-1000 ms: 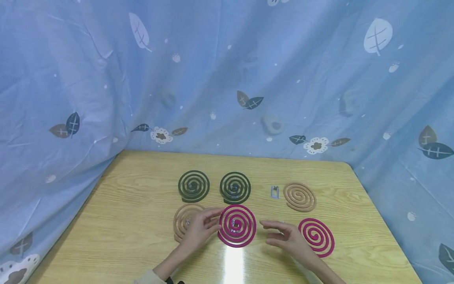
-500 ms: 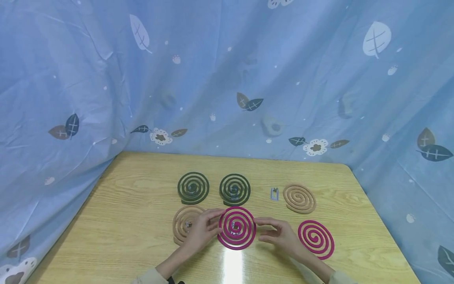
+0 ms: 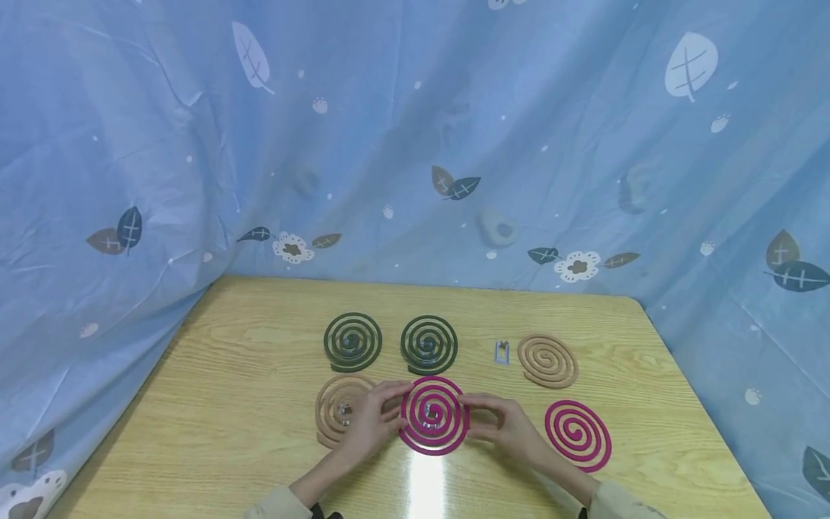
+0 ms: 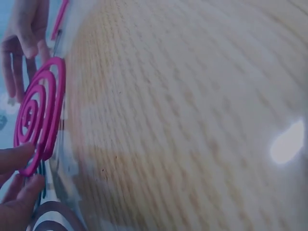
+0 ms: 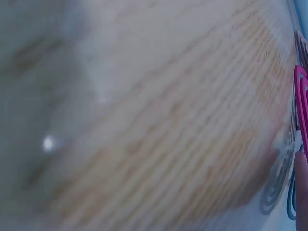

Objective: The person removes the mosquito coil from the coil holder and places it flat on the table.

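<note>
A magenta mosquito coil [image 3: 447, 445] lies flat between my two hands, and a small metal stand [image 3: 431, 416] shows through its gaps. My left hand [image 3: 371, 425] holds the coil's left edge between fingers and thumb; the left wrist view shows this grip on the coil [image 4: 57, 106] up close. On the opposite edge, my right hand [image 3: 509, 430] holds the rim, its index fingertip lying over it. In the right wrist view only a sliver of the coil [image 5: 301, 96] and one finger [image 5: 301, 187] appear. Whether the coil touches the stand is unclear.
Two dark green coils [image 3: 353, 369] [image 3: 429, 373] sit on stands at the back. A tan coil [image 3: 322, 432] on a stand is partly behind my left hand. To the right are a bare metal stand [image 3: 502, 352], another tan coil [image 3: 547, 360] and another magenta coil [image 3: 578, 436].
My right hand has moved left from beside the magenta coil to its right edge and now holds it. My left hand keeps its place at the left edge.
</note>
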The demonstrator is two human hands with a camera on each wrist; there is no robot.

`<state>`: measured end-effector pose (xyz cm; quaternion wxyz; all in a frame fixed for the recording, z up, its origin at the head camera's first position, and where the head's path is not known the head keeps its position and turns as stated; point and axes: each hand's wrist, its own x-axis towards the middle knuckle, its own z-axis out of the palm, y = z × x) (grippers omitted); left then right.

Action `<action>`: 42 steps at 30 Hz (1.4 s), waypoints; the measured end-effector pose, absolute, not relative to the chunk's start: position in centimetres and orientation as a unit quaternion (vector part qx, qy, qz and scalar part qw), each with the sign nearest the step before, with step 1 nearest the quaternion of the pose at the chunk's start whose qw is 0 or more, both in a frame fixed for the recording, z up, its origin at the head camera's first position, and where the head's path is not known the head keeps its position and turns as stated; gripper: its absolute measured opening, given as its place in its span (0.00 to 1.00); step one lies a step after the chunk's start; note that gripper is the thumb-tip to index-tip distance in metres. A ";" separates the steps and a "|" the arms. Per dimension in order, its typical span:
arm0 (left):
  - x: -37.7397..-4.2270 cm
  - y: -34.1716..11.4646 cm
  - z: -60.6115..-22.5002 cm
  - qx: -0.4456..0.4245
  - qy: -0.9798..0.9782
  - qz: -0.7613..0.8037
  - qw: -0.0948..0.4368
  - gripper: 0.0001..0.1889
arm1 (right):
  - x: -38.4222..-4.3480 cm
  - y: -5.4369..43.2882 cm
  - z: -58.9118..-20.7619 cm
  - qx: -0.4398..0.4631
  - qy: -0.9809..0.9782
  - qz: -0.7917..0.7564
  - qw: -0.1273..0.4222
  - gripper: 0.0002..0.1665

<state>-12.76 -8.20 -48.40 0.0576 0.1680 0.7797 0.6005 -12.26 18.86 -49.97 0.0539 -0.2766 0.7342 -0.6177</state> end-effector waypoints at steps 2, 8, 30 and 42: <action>-12.8 -8.1 -48.4 0.167 0.780 0.600 0.055 0.27 | -12.3 18.7 -49.9 -0.279 0.737 -0.613 0.049 0.28; -12.9 -8.2 -48.3 0.154 0.776 0.609 0.057 0.28 | -12.4 18.7 -49.7 -0.255 0.749 -0.608 0.058 0.29; -12.7 -9.0 -48.1 0.148 0.762 0.623 0.099 0.26 | -12.3 19.2 -49.2 -0.216 0.732 -0.642 0.073 0.30; -11.8 -8.3 -47.7 0.140 0.745 0.648 0.077 0.25 | -11.6 20.1 -49.5 -0.250 0.703 -0.665 0.035 0.24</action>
